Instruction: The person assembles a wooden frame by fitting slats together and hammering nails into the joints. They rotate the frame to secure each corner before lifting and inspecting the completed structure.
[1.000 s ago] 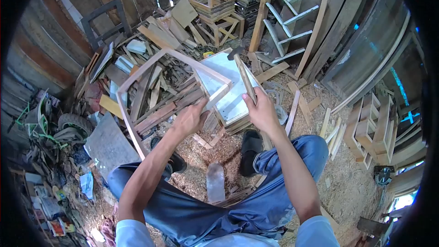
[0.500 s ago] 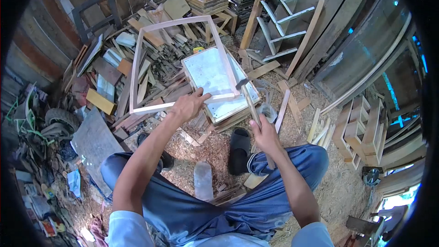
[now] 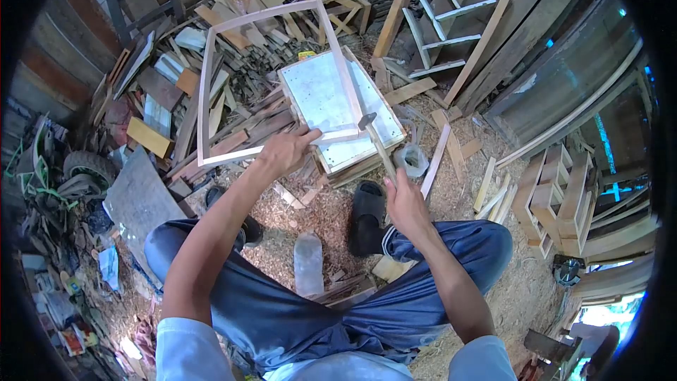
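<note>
Hammer (image 3: 374,142) lowered, left hand (image 3: 285,152) gripping thin rectangular wooden frame (image 3: 206,77)

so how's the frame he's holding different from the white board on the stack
The wooden frame is open, thin slats around nothing; the white board is a solid panel. The frame is held up by the left hand; the board lies flat on stacked wood. Both are rectangular.

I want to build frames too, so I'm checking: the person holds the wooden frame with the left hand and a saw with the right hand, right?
Not quite. The right hand holds a hammer, not a saw; the head view shows its metal head above the board stack. The left hand does hold the wooden frame.
</note>
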`<state>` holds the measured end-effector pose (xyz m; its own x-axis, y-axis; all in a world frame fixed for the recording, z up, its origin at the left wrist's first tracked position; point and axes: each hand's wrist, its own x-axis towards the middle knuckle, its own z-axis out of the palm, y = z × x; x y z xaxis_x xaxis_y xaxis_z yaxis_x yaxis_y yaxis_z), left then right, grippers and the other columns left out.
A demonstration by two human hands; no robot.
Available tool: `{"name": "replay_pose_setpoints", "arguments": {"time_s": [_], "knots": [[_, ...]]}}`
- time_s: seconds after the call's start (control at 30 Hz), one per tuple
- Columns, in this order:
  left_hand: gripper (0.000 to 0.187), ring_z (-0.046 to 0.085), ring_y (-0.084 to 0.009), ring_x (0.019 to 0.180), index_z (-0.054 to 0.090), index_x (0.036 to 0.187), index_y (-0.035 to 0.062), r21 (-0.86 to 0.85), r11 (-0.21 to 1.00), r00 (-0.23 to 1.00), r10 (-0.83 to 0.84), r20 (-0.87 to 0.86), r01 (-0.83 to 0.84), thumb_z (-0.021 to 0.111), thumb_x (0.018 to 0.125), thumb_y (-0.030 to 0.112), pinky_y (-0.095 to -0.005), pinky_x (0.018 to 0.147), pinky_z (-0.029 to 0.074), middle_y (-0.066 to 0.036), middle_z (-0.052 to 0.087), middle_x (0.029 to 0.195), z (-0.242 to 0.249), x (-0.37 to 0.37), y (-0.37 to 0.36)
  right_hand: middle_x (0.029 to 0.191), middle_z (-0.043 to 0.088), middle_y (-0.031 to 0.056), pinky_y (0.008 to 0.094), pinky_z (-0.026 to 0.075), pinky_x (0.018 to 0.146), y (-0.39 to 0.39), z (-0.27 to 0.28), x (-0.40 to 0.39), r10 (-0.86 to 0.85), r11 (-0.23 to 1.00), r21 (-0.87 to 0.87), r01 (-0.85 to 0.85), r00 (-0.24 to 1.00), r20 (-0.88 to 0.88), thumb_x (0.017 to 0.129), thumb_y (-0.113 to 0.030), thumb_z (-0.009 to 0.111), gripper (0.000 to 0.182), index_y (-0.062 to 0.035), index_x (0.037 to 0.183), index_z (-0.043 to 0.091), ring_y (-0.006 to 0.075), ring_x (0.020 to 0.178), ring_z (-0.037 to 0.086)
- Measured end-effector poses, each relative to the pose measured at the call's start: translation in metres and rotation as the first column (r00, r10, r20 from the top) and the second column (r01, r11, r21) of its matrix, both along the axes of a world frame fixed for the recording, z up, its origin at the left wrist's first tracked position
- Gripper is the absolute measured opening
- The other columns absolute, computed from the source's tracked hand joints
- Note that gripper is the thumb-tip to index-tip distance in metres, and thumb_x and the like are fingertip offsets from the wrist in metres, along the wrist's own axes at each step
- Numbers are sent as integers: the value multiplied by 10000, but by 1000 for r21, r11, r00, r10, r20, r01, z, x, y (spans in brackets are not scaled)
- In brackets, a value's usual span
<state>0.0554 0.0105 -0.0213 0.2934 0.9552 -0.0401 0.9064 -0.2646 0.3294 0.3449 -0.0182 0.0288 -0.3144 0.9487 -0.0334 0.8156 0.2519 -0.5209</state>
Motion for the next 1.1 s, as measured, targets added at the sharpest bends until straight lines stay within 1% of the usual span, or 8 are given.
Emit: {"name": "replay_pose_setpoints", "arguments": {"time_s": [0.37, 0.43, 0.57, 0.67, 0.77, 0.87, 0.93, 1.1], "knots": [[274, 629, -429, 874, 443, 1254, 189, -132, 989, 998, 64, 15, -62, 401, 990, 251, -531, 710, 502, -227, 596, 1109, 6, 3, -2, 664, 594, 293, 588, 437, 560, -4, 18, -11, -13, 1000, -18, 13, 1000, -3, 990, -223, 452, 234, 5, 1031, 417, 507, 653, 588], [289, 629, -433, 871, 438, 1276, 194, -40, 998, 998, 49, 43, -47, 396, 1000, 267, -532, 708, 496, -232, 629, 1035, -1, 3, -1, 661, 588, 295, 599, 423, 566, -9, 33, -17, -39, 994, 85, 62, 966, -255, 994, -230, 445, 237, 5, 1008, 422, 512, 660, 580], [309, 635, -430, 842, 444, 1293, 204, -129, 990, 998, 55, 8, -53, 412, 996, 283, -533, 703, 496, -223, 647, 957, 7, 5, -2, 655, 583, 296, 590, 418, 556, -11, 25, -14, -77, 996, -63, 69, 990, -120, 995, -228, 447, 233, 3, 981, 430, 510, 657, 581], [326, 636, -430, 778, 466, 1283, 182, -5, 1000, 998, 20, 53, -20, 418, 999, 335, -527, 669, 493, -250, 639, 883, -10, 3, 3, 645, 576, 297, 573, 408, 539, -1, 10, -10, -51, 998, -38, 54, 995, 81, 995, -221, 452, 227, 3, 955, 435, 505, 645, 583], [334, 631, -438, 779, 452, 1293, 175, -110, 993, 997, 53, 57, -46, 424, 998, 330, -531, 662, 485, -266, 629, 834, 1, 2, 2, 636, 570, 297, 555, 404, 536, 0, 20, -8, -34, 998, -58, 37, 998, 44, 997, -219, 451, 231, 11, 976, 442, 503, 642, 585], [345, 627, -448, 792, 437, 1304, 180, -6, 999, 993, 48, 110, -48, 427, 996, 334, -536, 662, 479, -269, 625, 813, -8, 0, -1, 631, 574, 280, 528, 412, 527, -2, 41, -14, -111, 994, -31, 108, 983, -149, 998, -223, 458, 247, 25, 997, 451, 490, 637, 589], [355, 623, -456, 795, 431, 1311, 175, -53, 998, 994, 42, 104, -37, 428, 996, 339, -536, 661, 478, -271, 625, 829, -7, 0, 1, 631, 562, 195, 432, 422, 531, 3, 49, -16, -208, 978, -51, 202, 952, -226, 982, -263, 510, 269, 2, 1021, 522, 351, 571, 589], [356, 618, -466, 786, 431, 1294, 161, -92, 995, 997, 46, 55, -41, 420, 997, 357, -537, 660, 480, -267, 630, 897, 0, 3, 0, 694, 620, 139, 378, 461, 594, 42, 36, -18, -186, 978, 48, 202, 954, -234, 937, -258, 596, 265, 4, 970, 580, 258, 626, 622]]}}
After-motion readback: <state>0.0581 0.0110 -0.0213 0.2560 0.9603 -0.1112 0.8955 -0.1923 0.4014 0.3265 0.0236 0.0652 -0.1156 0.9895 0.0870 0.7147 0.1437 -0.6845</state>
